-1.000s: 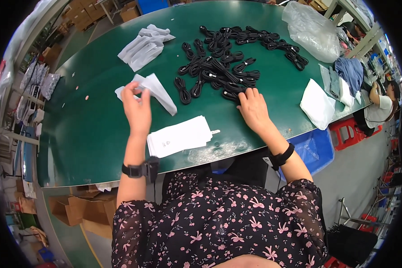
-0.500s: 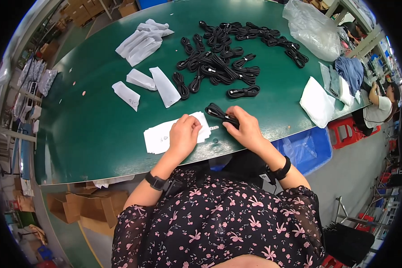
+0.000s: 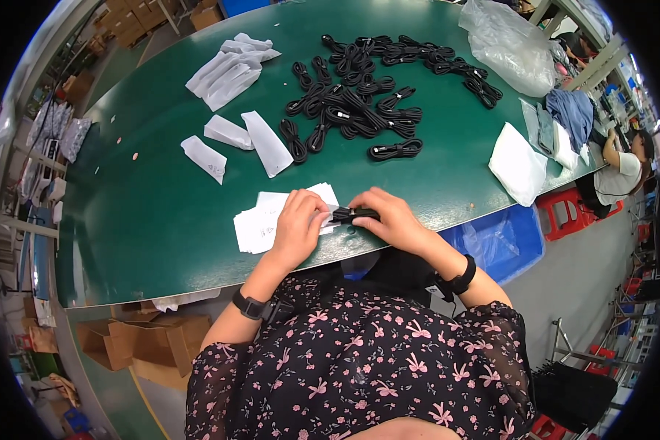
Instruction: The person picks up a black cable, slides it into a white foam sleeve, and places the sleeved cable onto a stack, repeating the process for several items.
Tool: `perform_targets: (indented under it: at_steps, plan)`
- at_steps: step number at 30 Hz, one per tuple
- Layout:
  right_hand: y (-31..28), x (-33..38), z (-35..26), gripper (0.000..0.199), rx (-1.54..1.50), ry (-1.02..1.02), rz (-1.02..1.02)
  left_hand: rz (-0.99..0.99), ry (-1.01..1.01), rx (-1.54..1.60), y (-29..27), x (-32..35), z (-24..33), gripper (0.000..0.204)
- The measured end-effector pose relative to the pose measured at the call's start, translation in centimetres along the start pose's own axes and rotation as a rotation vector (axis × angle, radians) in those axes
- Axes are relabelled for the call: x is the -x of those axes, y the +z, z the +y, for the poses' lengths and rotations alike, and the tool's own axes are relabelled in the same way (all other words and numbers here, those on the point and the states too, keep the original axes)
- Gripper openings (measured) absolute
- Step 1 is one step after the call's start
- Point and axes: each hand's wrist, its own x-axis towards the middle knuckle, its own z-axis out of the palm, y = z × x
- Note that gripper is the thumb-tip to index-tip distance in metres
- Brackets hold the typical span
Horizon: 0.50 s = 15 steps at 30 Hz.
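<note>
In my right hand (image 3: pixel 389 218) is a bundled black cable (image 3: pixel 356 214), pinched between thumb and fingers. Its left end meets the mouth of a small white bag that my left hand (image 3: pixel 299 224) grips at its edge. Beneath the left hand lies a stack of flat white bags (image 3: pixel 253 232). How far the cable sits inside the bag is hidden by my fingers. Beyond my hands a single black cable bundle (image 3: pixel 395 149) lies in front of a large heap of the same cables (image 3: pixel 356 114).
Filled white bags (image 3: pixel 268 144) lie left of the heap, with a pile of more bags (image 3: pixel 227 73) farther back. At right are a white packet (image 3: pixel 519 165), clear plastic (image 3: pixel 510 48) and blue cloth (image 3: pixel 570 117). A blue bin (image 3: pixel 499 246) stands below the edge; a person (image 3: pixel 620 172) sits beyond.
My right hand has moved left and slightly down with the cable, bringing its end to the bag at my left hand. The left hand has stayed nearly in place.
</note>
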Motion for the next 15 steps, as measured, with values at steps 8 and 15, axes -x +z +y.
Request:
perform_targets:
  at_steps: [8, 15]
  plan:
    - [1.6, -0.9, 0.1, 0.029, -0.204, -0.096, 0.150, 0.026, 0.095, -0.054, -1.1, -1.0, 0.9, 0.008]
    - [0.9, -2.7, -3.4, 0.036, -0.331, -0.294, 0.429, 0.033, -0.204, 0.447, -2.2, -2.6, 1.4, 0.010]
